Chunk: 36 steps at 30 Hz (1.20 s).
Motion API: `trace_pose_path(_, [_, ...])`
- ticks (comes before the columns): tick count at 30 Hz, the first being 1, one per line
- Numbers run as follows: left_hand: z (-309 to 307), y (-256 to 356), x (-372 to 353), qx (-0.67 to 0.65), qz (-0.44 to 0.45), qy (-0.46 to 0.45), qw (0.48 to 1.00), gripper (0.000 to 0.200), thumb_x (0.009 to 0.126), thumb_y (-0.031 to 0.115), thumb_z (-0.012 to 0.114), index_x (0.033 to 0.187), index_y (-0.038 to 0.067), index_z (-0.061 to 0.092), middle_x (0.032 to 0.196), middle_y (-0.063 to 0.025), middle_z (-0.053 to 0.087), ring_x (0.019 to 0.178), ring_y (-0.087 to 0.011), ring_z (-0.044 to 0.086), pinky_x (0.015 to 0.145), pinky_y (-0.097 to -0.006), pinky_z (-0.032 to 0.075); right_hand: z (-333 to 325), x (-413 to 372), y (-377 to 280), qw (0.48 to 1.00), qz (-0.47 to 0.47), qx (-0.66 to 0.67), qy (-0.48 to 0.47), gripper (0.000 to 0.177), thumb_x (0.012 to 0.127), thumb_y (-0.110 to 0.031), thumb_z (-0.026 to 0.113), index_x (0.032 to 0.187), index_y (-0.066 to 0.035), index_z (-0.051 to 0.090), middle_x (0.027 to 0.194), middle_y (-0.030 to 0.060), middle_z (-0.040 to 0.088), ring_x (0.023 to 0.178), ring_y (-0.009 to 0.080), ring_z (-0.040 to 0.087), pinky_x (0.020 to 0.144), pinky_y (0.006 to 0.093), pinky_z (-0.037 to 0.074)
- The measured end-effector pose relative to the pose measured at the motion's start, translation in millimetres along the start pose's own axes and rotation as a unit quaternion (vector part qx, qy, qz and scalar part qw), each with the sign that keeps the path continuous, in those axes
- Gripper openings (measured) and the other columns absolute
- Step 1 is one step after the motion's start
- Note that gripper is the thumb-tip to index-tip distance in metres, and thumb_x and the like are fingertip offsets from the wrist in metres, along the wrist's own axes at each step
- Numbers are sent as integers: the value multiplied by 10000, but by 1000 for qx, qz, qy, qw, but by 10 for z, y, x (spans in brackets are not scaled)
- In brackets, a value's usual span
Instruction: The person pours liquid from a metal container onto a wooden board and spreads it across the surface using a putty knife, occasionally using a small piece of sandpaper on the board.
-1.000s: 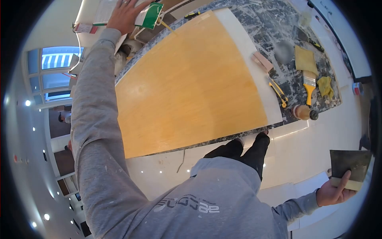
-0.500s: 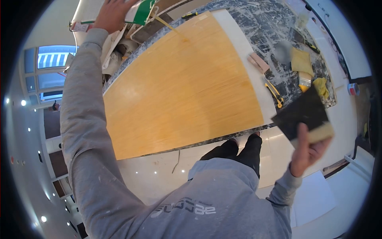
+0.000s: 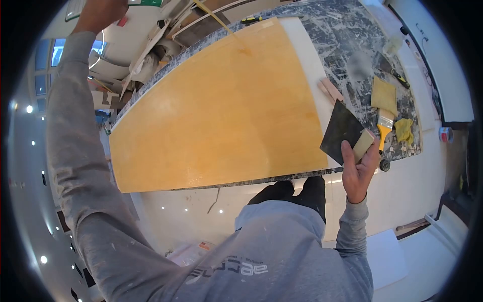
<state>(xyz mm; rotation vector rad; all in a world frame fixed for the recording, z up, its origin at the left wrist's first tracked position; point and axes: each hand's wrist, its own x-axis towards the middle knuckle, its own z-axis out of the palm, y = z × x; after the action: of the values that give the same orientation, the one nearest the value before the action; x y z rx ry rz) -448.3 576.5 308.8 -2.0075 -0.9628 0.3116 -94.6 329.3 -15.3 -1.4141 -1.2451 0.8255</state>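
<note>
My right hand (image 3: 358,173) is closed on a spreader (image 3: 343,132), a dark square blade with a pale handle block, held above the board's right edge. High at the upper left, partly cut off by the frame, my left hand (image 3: 103,14) grips a white container with green edging (image 3: 146,2). An amber strand (image 3: 214,16), apparently poured liquid, slants down to the board, where a darker streak (image 3: 245,51) shows. The large yellow-tan board (image 3: 216,110) lies flat on a paint-marked table, glossy in places.
On the table (image 3: 342,38) lie a pinkish block (image 3: 331,89), a yellow pad (image 3: 384,94), a paintbrush (image 3: 384,128), a crumpled yellow cloth (image 3: 404,131) and a utility knife (image 3: 251,20). Scrap panels (image 3: 201,25) stand beyond the far edge. A small can (image 3: 446,134) is at the right.
My left hand has moved left and up with the container, now mostly out of frame. My right hand has brought the spreader left, nearer the board. The view has shifted slightly.
</note>
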Motion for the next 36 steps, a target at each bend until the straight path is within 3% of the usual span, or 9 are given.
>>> trace_pose_path(4, [540, 83, -26, 2, -5, -36, 999, 955, 650, 20, 794, 1523, 221, 466, 1433, -233, 495, 1396, -428, 428, 1242, -551, 228, 120, 30, 100, 999, -2, 38, -15, 419, 968, -42, 678, 1337, 25, 492, 1120, 123, 596, 988, 187, 555, 894, 314, 468])
trace_pose_path(7, [1095, 494, -165, -99, 22, -26, 995, 973, 659, 233, 858, 1540, 219, 446, 1405, -208, 510, 1349, -431, 459, 1190, -555, 285, 295, 23, 263, 997, -2, 57, -57, 418, 975, -34, 657, 1356, 35, 500, 1117, 148, 638, 973, 192, 593, 881, 331, 491])
trace_pose_path(8, [1655, 503, -284, -140, 51, 68, 987, 994, 714, 3, 770, 1566, 344, 388, 1417, -132, 527, 1346, -378, 478, 1161, -532, 339, 372, -12, 253, 997, -3, 60, -54, 381, 975, -20, 636, 1341, 40, 545, 1111, 174, 677, 977, 213, 634, 880, 335, 503])
trace_pose_path(11, [1863, 953, -507, -212, -5, -36, 977, 959, 725, 150, 841, 1556, 351, 406, 1394, -110, 528, 1346, -410, 465, 1160, -542, 340, 510, -35, 268, 991, 14, 65, -119, 346, 966, -15, 636, 1304, 43, 588, 1101, 191, 688, 984, 256, 663, 879, 337, 511])
trace_pose_path(16, [1732, 1016, -795, -326, -55, -64, 942, 996, 688, 320, 894, 1555, 337, 403, 1382, -113, 530, 1330, -428, 464, 1147, -543, 351, 833, 310, 207, 991, -113, -12, -66, 338, 922, 27, 619, 1258, -3, 637, 1028, 213, 663, 948, 422, 643, 805, 421, 510])
trace_pose_path(22, [1501, 703, -989, -369, -59, -94, 923, 1198, 500, 192, 865, 1588, 257, 368, 1310, -116, 553, 1221, -401, 515, 1085, -503, 388, 1626, 866, -56, 958, -247, -129, -74, 341, 861, 20, 630, 1188, -70, 660, 979, 131, 636, 929, 337, 628, 768, 440, 521])
trace_pose_path(28, [1150, 627, -1141, -385, -12, -116, 916, 1131, 561, 96, 856, 1567, 338, 398, 1370, -87, 541, 1310, -364, 491, 1154, -511, 347, 2249, 960, -194, 929, -308, -196, -57, 345, 817, 15, 641, 1147, -86, 654, 982, 93, 635, 915, 306, 636, 748, 421, 535])
trace_pose_path(31, [615, 751, -1021, -427, -30, -165, 889, 975, 663, 256, 869, 1538, 204, 444, 1363, -187, 519, 1297, -423, 479, 1150, -542, 320, 2436, 899, -188, 928, -309, -204, -42, 340, 819, 4, 645, 1148, -82, 654, 1002, 88, 641, 921, 304, 641, 754, 412, 541])
trace_pose_path(36, [556, 781, -961, -371, -3, -125, 920, 975, 652, 237, 876, 1530, 197, 454, 1342, -179, 520, 1268, -416, 484, 1119, -516, 349, 2477, 888, -160, 945, -268, -188, -14, 335, 845, -6, 646, 1167, -94, 671, 987, 77, 648, 924, 301, 642, 768, 417, 546])
